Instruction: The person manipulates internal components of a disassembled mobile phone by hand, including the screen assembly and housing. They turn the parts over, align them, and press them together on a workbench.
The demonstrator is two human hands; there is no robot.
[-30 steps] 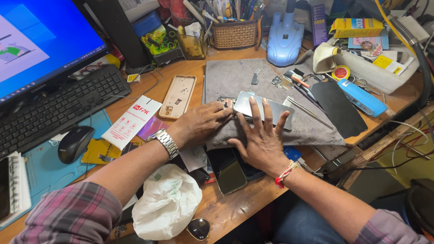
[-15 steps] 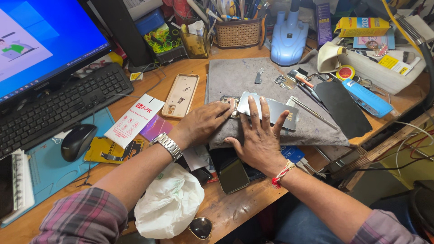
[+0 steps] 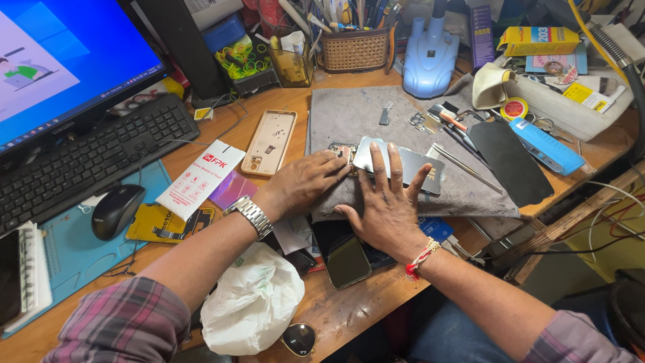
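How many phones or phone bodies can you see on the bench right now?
2. A silver phone lies on the grey cloth under the right hand, by the left hand; a dark phone sits at the desk edge. More may be hidden.

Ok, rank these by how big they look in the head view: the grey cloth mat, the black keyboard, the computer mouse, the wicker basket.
1. Black keyboard and grey cloth mat: similar in extent, and the keyboard is partly cut off, so no ranking between them.
2. Wicker basket.
3. Computer mouse, only slightly smaller.
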